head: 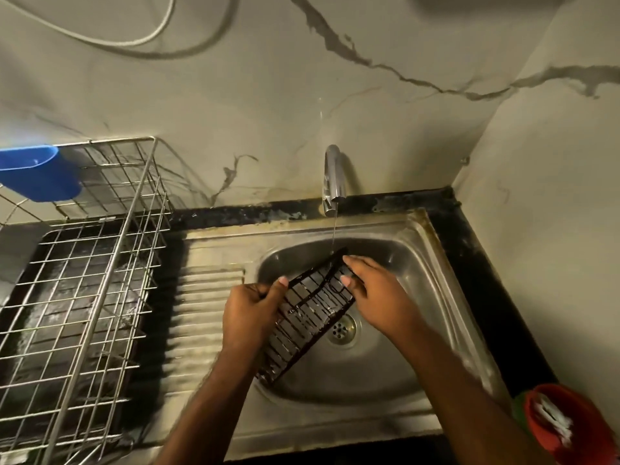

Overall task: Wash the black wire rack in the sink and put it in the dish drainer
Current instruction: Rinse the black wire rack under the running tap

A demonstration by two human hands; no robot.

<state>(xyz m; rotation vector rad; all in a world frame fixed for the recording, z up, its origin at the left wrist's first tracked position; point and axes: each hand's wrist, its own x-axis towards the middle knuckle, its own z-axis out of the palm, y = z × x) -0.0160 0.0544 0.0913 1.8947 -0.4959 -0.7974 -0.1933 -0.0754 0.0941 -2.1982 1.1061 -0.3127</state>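
The black wire rack (307,315) is tilted over the steel sink (419,263), with its far end under a thin stream from the tap (333,177). My left hand (251,310) grips the rack's left edge, thumb on top. My right hand (372,290) holds the rack's far right edge, thumb pressed on the wires. The silver wire dish drainer (87,280) stands on the counter to the left of the sink, with nothing in its main basket.
A blue plastic cup holder (40,172) hangs on the drainer's far left corner. The ribbed steel draining board (198,313) lies between drainer and basin. A red and green container (567,424) sits at the near right. The drain (342,330) shows below the rack.
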